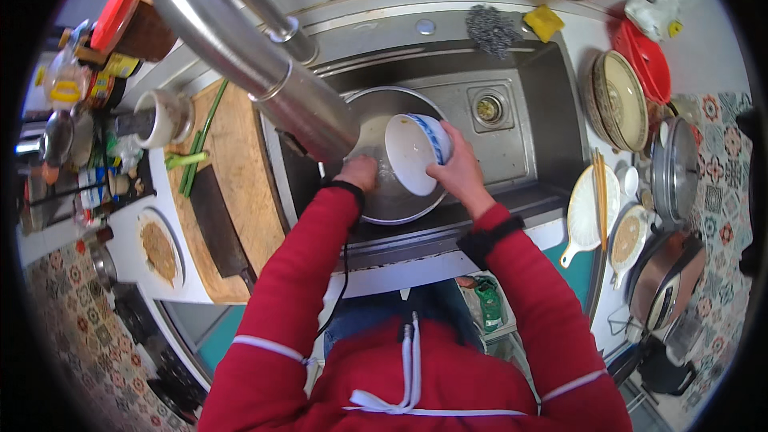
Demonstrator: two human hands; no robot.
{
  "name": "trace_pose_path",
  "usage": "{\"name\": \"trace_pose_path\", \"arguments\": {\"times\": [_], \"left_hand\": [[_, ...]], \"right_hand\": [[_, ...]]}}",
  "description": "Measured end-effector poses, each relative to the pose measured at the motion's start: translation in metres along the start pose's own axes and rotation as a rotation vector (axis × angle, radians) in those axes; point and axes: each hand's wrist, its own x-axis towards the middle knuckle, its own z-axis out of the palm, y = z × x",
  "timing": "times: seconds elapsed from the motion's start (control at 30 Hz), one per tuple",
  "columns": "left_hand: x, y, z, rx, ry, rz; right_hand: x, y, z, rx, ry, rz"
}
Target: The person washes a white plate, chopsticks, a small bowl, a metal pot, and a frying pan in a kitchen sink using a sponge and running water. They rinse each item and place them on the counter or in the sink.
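Note:
A white bowl with a blue pattern (pixel 414 153) is tilted over a wide metal basin (pixel 396 216) in the sink (pixel 510 132). My right hand (pixel 459 171) grips the bowl by its right side, thumb near the rim. My left hand (pixel 360 173) is low over the left part of the basin, under the faucet (pixel 300 102); its fingers are partly hidden, and whether it holds anything cannot be seen. Cloudy liquid seems to lie in the basin. The sink drain (pixel 489 109) shows to the right of the basin.
A cutting board (pixel 240 192) with a cleaver (pixel 217 222) and green stalks (pixel 201 138) lies at left. Behind the sink are a grey scouring pad (pixel 492 27) and a yellow sponge (pixel 543 23). Stacked bowls (pixel 621 102), a white dish (pixel 591 204) and chopsticks (pixel 600 192) stand right.

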Motion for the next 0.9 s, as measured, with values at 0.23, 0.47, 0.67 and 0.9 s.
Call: {"name": "trace_pose_path", "arguments": {"times": [0.23,0.47,0.67,0.9], "left_hand": [[-0.090,0.002,-0.070,-0.453,0.352,0.025],[-0.075,0.024,-0.033,-0.136,0.428,0.092],[-0.079,0.062,-0.032,-0.169,0.633,0.132],[-0.066,0.129,-0.062,-0.846,0.588,0.176]], "right_hand": [[0.027,0.020,0.064,-0.253,-0.175,-0.027],[0.033,0.029,0.051,0.676,-0.730,0.545],[0.017,-0.001,0.007,0.791,-0.650,0.171],[0.000,-0.022,-0.016,1.049,-0.345,0.288]]}}
